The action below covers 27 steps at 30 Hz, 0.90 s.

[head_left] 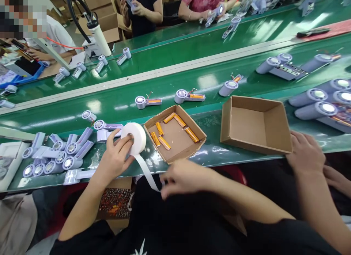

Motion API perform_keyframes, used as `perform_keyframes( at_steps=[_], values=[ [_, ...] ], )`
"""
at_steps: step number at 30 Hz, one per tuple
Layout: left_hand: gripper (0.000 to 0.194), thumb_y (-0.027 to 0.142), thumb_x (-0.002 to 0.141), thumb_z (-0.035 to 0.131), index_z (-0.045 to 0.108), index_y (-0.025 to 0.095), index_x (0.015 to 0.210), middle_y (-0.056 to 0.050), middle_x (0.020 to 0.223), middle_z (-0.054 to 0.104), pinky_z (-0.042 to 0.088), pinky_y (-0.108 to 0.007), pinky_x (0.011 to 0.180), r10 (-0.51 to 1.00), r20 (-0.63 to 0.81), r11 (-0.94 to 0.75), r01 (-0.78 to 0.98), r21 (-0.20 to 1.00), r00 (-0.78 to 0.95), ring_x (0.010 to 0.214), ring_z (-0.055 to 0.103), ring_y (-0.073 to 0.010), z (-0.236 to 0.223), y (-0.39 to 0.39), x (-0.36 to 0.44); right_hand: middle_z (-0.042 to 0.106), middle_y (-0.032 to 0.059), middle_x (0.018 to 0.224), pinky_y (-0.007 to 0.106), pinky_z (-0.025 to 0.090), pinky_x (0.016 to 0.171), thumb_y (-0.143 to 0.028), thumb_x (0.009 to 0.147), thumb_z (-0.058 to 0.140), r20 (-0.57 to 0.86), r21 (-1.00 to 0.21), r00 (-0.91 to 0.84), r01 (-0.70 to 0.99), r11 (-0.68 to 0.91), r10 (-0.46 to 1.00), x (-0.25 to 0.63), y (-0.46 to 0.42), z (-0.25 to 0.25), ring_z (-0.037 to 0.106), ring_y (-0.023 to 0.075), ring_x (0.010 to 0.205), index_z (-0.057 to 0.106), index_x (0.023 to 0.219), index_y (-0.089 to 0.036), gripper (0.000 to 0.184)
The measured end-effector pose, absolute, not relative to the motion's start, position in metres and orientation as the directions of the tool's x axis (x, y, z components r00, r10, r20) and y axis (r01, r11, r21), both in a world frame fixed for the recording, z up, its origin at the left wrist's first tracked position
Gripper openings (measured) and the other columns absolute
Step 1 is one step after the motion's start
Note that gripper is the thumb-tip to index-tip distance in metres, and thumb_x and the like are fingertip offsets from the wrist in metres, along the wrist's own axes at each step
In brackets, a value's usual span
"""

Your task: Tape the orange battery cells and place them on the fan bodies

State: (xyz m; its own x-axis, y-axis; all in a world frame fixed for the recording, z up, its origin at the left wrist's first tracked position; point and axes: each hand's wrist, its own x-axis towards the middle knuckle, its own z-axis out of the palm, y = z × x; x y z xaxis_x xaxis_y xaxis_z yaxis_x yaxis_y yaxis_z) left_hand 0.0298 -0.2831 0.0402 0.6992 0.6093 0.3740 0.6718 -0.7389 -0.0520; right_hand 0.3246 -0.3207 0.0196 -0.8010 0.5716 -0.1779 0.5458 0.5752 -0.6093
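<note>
My left hand [116, 152] grips a roll of white tape [139, 137], with fingers at its core. A strip of tape [146, 172] runs down from the roll to my right hand [182, 177], whose fingers are closed on its free end, slightly blurred. Just beyond my hands is a shallow cardboard box [189, 152] holding several orange battery packs [164, 142]. Left of the roll lie several lavender fan housings [72, 162] in a pile. On the green belt beyond, fan housings [181, 96] sit with orange packs in their handles.
At the right a co-worker's hand [305, 151] touches a second cardboard box [255, 125]. More fan housings [315, 109] crowd the right edge. Below the bench edge stands a carton of small parts [115, 202]. Other people work across the green conveyor [115, 105].
</note>
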Motion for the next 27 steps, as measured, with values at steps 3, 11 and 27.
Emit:
perform_keyframes(
  at_steps=[3,11,27],
  values=[
    [0.046,0.020,0.089,0.070,0.065,0.016,0.135,-0.016,0.132,0.070,0.050,-0.074,0.114,0.651,0.415,-0.695,0.719,-0.011,0.635,0.146,0.045,-0.0464,0.026,-0.295,0.023,0.080,0.0185,0.103,0.034,0.052,0.075,-0.052,0.104,0.060,-0.252,-0.341,-0.487,0.854,0.394,0.836,0.318,-0.274,0.017,0.077,0.0334,0.094,0.074,0.119,-0.014,0.043],
    [0.042,0.007,0.086,0.069,0.073,0.020,0.125,-0.010,0.135,0.072,0.059,-0.061,0.111,0.624,0.317,-0.759,0.651,0.025,0.715,0.150,0.039,-0.0412,0.006,-0.311,0.040,0.079,0.0095,0.099,0.037,0.061,0.085,-0.048,0.094,0.068,-0.111,-0.795,-0.409,0.584,0.166,0.906,0.339,-0.247,-0.007,0.077,0.0250,0.090,0.073,0.125,-0.017,0.044],
    [0.033,-0.001,0.094,0.062,0.077,0.019,0.116,-0.004,0.123,0.075,0.054,-0.043,0.123,0.288,0.225,-0.922,0.333,-0.197,0.931,0.140,0.060,-0.0275,0.063,-0.305,0.083,0.075,-0.0002,0.075,0.030,0.060,0.072,-0.053,0.069,0.094,-0.007,-0.934,-0.376,0.333,0.129,0.927,0.370,-0.286,0.037,0.073,0.0198,0.075,0.083,0.101,-0.017,0.050]
  ],
)
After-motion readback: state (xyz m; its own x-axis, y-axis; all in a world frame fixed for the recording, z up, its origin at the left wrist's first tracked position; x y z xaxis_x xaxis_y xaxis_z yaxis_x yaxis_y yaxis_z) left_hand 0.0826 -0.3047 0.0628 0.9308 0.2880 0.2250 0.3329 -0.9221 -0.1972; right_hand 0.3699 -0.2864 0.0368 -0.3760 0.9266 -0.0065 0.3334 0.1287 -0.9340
